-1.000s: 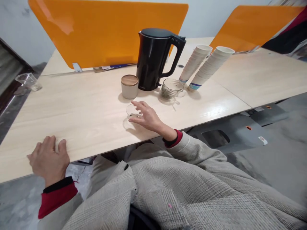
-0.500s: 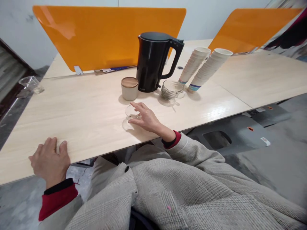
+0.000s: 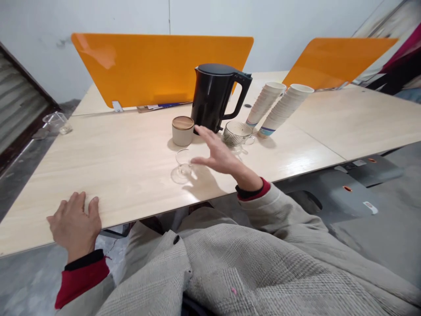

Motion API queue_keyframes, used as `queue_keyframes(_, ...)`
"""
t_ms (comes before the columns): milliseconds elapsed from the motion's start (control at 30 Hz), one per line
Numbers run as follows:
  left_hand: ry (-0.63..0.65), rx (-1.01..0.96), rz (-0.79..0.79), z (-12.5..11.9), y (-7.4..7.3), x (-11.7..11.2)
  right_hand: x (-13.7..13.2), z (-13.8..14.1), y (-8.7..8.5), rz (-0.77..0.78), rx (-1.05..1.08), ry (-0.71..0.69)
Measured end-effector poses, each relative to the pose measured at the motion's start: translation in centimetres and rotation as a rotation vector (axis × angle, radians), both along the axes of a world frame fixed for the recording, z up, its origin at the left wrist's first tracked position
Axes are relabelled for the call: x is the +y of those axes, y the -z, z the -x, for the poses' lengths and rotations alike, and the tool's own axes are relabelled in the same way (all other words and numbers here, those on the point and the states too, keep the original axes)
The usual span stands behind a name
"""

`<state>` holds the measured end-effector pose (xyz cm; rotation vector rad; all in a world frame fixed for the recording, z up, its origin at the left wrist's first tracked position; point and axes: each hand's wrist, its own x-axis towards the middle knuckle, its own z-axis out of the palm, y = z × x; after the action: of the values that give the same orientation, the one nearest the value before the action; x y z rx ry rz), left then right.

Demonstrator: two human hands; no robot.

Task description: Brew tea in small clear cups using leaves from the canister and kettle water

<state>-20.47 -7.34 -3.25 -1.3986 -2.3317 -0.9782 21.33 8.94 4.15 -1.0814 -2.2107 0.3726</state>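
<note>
My right hand (image 3: 219,152) hovers open above the wooden table (image 3: 108,158), fingers stretched out toward the black electric kettle (image 3: 214,97). A small clear glass cup (image 3: 183,161) stands just left of its fingertips, no longer touched. Behind that cup sits a beige jar with a wooden lid (image 3: 183,130). A ribbed glass mug (image 3: 237,132) stands right of the hand. My left hand (image 3: 75,226) rests on the table's near edge, fingers lying flat and apart, holding nothing.
Two leaning stacks of paper cups (image 3: 276,107) lie right of the kettle. Orange divider panels (image 3: 158,66) stand along the back. A clear plastic cup (image 3: 58,121) lies at the far left edge. A second desk extends to the right.
My right hand has let go of the small glass cup and lifted away to the right, toward the kettle. The left hand stays on the edge.
</note>
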Motion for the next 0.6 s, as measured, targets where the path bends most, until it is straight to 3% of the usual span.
queue_keyframes(133,-0.005,0.034,0.050,-0.1,-0.3,-0.1,5.7,1.3,-2.9,-0.001,-0.019,0.136)
queue_keyframes(300,-0.023,0.064,0.094,-0.1,-0.3,-0.1,12.0,5.6,-2.7,0.173,-0.192,0.261)
queue_keyframes(400,-0.025,0.088,0.084,-0.1,0.0,-0.2,13.2,6.9,-1.6,0.207,-0.180,0.251)
queue_keyframes(500,-0.025,0.074,0.086,-0.3,0.0,-0.2,13.2,6.9,-0.8,0.127,-0.138,0.260)
queue_keyframes(600,-0.033,0.043,0.100,-0.5,-0.2,-0.2,13.1,5.9,-1.3,0.058,-0.095,0.316)
